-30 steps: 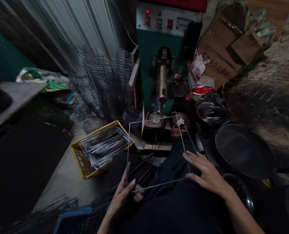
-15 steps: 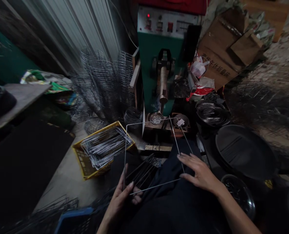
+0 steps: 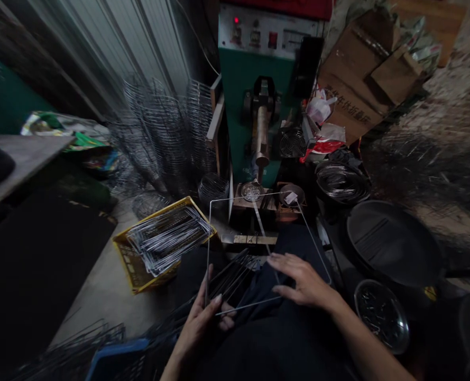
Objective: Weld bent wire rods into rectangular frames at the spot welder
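Dim, shadowy picture, edges stretched and smeared, centre fairly sharp.

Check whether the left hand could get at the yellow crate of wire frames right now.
Probably yes: the yellow crate sits just left of the left hand with nothing visible between, though that hand grips a wire frame.

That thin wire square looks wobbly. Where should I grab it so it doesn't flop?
Pinch a near corner, coming from your own side, as the left hand does. The wire frame is thin and open in the middle, with its far edge pointing away. A corner's bend likely gives you two sides to steady.
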Motion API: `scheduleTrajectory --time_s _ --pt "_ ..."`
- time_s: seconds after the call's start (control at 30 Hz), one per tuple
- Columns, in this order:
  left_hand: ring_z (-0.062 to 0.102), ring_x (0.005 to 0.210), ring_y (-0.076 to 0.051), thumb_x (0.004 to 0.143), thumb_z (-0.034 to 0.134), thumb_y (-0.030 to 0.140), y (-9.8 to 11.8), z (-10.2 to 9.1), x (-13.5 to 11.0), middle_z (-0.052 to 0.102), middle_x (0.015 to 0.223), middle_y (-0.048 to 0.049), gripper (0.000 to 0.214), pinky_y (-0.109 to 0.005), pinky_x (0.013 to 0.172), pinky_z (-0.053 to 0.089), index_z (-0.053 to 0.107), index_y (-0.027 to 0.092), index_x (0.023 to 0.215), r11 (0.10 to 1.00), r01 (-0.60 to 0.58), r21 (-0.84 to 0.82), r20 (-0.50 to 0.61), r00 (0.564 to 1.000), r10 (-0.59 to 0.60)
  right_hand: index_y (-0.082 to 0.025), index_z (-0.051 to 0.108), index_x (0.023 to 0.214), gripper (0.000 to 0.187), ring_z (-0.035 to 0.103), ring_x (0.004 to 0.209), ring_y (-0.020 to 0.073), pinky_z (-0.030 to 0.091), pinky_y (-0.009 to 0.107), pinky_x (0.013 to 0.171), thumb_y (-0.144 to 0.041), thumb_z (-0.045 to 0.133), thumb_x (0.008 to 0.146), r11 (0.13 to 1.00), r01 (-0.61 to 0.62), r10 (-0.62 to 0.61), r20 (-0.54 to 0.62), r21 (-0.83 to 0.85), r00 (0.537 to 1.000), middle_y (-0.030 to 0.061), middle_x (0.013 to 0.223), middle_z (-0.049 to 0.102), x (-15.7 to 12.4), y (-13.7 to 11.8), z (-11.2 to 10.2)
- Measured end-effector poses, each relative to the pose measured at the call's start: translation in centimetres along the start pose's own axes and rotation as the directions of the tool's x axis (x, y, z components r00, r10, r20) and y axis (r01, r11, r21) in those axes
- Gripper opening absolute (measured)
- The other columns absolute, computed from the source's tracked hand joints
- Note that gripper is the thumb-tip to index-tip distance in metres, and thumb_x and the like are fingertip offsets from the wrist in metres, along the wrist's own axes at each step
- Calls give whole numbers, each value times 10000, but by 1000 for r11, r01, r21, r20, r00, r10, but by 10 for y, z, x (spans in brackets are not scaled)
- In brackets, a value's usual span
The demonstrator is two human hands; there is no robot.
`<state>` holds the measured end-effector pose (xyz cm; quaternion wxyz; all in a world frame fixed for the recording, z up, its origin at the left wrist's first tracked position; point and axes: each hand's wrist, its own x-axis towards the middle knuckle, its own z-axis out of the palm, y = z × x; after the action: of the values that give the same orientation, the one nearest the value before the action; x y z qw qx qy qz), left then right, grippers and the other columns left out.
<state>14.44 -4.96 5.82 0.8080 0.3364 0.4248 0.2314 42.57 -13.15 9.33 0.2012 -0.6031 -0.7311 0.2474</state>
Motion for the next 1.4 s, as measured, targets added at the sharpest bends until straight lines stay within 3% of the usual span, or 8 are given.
scheduleTrajectory --time_s 0.13,0.3,0.47,0.7,0.87,1.4 --pt "653 536 -206 838 663 424 -2 4 4 708 686 -69 1020 -264 508 476 -75 291 1530 1000 -12 8 48 999 12 -250 344 1490 723 384 1376 233 296 457 1143 -507 611 869 995 92 -94 48 46 994 89 1467 452 8 -15 9" --pt "646 536 -198 857 643 404 1 -1 -2 709 691 -74 1006 -259 505 477 -97 276 1527 999 -45 6 34 998 45 -241 377 1479 667 396 1368 249 352 441 1123 -458 603 890 999 -6 5 -32 -31 999 96 1467 449 -7 -7 6" --pt "640 531 -190 873 625 382 4 -1 -7 706 700 -75 974 -253 498 473 -83 264 1531 997 -80 -13 14 997 80 -267 369 1482 702 470 1316 228 422 354 1084 -410 661 859 999 -38 38 -2 11 999 62 1455 472 -14 -8 14" --pt "644 530 -183 900 587 371 8 10 -6 705 700 -77 916 -240 495 471 -70 281 1532 989 -151 -6 60 987 151 -262 414 1457 737 505 1285 231 440 355 1065 -295 739 797 993 -107 107 -9 -42 994 63 1430 500 -11 -13 19" --pt "652 537 -191 905 580 351 6 13 0 703 696 -79 943 -245 498 477 -132 275 1518 986 -164 -15 130 978 165 -271 419 1454 760 513 1276 238 456 356 1047 -275 759 774 991 -117 114 -41 -65 993 60 1427 500 -12 -13 15" --pt "653 544 -197 907 580 340 9 16 10 708 723 -89 916 -254 497 486 -99 309 1522 988 -147 -50 140 978 153 -257 424 1450 771 506 1283 214 439 314 1057 -277 776 765 997 -61 59 -60 -37 996 55 1423 505 -11 2 12"
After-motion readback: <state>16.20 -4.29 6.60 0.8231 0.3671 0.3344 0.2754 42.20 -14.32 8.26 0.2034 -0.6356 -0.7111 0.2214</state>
